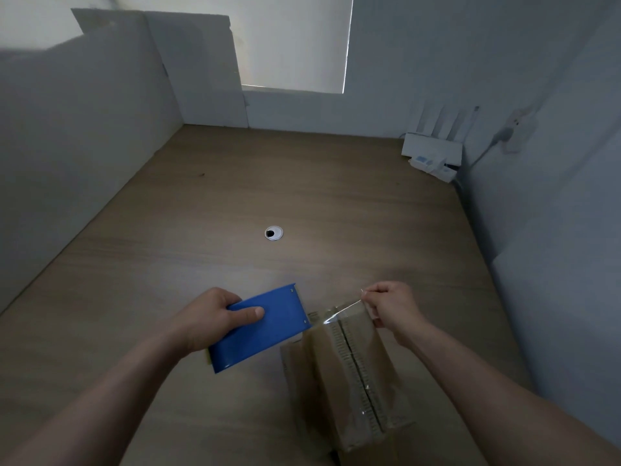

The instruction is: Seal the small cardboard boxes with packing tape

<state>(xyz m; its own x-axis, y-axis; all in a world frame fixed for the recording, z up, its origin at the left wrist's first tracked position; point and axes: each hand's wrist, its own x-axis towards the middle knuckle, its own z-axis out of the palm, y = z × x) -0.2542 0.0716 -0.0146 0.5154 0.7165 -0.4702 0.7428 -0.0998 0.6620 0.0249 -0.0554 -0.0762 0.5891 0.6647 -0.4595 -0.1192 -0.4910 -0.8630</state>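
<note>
White boards (100, 112): stood upright along the bench's left edge, at about ten o'clock from the cable hole.
Bench (235, 196): brown wood grain, carrying everything below.
Left hand (215, 317): at seven o'clock from the cable hole, wrapped round the tape dispenser, thumb lying flat on its upper face and fingers curled under the far edge.
Tape dispenser (268, 331): blue, held just above the bench, its front end pointing toward two o'clock and nearly meeting the box's far corner.
Cable hole (274, 233): a round, white-rimmed opening near the bench's middle.
Window blind (295, 38): pale, at twelve o'clock on the back wall.
Cardboard box (349, 375): at five o'clock from the cable hole, close to the near edge, just right of the dispenser; a seam ran along its top from eleven to five o'clock.
Tape (339, 314): a clear strip stretched over the box's far end, rising toward two o'clock.
Right hand (389, 304): above the box's far right corner, fingers curled, thumb and forefinger pinching the tape's free end.
Router (431, 153): white, with upright antennas, in the far right corner at two o'clock.
Wall socket (515, 129): on the right wall, with a plug in it.
</note>
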